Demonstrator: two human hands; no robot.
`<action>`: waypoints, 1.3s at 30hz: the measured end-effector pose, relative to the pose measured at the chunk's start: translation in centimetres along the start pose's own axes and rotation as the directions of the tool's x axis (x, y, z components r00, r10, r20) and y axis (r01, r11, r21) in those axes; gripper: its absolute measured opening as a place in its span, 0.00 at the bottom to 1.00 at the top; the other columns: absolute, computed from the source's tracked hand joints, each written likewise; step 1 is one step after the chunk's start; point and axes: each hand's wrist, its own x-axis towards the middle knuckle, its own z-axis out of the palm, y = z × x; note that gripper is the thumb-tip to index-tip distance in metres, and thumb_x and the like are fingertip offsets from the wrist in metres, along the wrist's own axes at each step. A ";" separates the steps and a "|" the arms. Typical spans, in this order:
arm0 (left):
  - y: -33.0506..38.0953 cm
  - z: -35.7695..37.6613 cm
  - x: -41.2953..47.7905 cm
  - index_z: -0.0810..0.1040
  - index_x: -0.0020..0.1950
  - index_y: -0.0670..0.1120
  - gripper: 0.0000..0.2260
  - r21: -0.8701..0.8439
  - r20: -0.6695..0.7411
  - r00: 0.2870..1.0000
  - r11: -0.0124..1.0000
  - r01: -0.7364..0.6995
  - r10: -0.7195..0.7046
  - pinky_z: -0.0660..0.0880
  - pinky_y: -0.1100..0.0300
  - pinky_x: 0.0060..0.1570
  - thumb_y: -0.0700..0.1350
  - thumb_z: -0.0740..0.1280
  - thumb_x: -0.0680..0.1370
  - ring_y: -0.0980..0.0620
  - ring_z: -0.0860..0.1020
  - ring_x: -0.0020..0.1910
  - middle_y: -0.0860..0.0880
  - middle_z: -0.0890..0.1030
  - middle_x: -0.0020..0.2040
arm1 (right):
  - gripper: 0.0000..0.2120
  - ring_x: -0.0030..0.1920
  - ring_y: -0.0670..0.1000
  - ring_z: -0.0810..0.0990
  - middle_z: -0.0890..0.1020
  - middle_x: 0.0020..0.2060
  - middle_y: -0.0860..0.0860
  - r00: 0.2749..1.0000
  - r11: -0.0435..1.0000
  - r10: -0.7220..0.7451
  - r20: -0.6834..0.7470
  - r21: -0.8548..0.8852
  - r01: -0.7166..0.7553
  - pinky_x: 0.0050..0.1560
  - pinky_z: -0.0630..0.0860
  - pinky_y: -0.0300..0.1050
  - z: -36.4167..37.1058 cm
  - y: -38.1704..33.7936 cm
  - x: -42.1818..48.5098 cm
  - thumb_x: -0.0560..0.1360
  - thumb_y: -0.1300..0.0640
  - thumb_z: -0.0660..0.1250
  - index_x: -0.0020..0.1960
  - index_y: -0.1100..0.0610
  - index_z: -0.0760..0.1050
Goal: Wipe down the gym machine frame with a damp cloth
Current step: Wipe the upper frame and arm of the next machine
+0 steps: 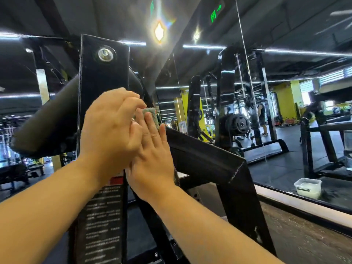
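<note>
At the far left a dark padded roller (pixel 47 119) slants up towards the machine's black upright plate (pixel 103 77). The plate carries a silver bolt (pixel 105 54) near its top and a printed instruction label (pixel 102 216) lower down.

In front of the plate the left hand (pixel 112 126) reaches in with its fingers curled. Its grip looks pinched on the upper edge of the cloth (pixel 151 115), though the fingertips partly hide the contact. The cloth is a small grey-green pad, folded thick, lying at the top of the sloping tube of the frame (pixel 202 157), close to the upright. Just below and to the right, the right hand (pixel 152 159) has its grip spread, fingers straight and flat, pressing the cloth onto the tube.

The cloth should handle as soft, light and limp. Being damp, it will likely cling to the glossy paint and bunch or roll under a push. It is best kept folded under flat fingers, with a pinch on one edge to steady it. The frame looks rigid and fixed, so it needs no holding, and its paint may turn slick when wet. The welded corner at the tube's lower end could snag fibres.

Farther right a wall mirror (pixel 285 111) reflects racks and weight plates, and a clear plastic tub (pixel 307 187) shows low in it.
</note>
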 end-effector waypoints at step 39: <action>7.8 1.3 -2.6 0.63 0.72 0.56 0.25 -0.528 0.480 0.868 0.748 0.402 -0.128 0.63 0.72 0.61 0.58 0.63 0.76 0.64 0.67 0.62 0.62 0.67 0.64 | 0.06 0.53 0.49 0.80 0.81 0.51 0.51 0.724 0.415 0.386 0.572 0.593 -0.690 0.55 0.76 0.47 -13.8 9.9 -3.4 0.81 0.53 0.60 0.57 0.49 0.73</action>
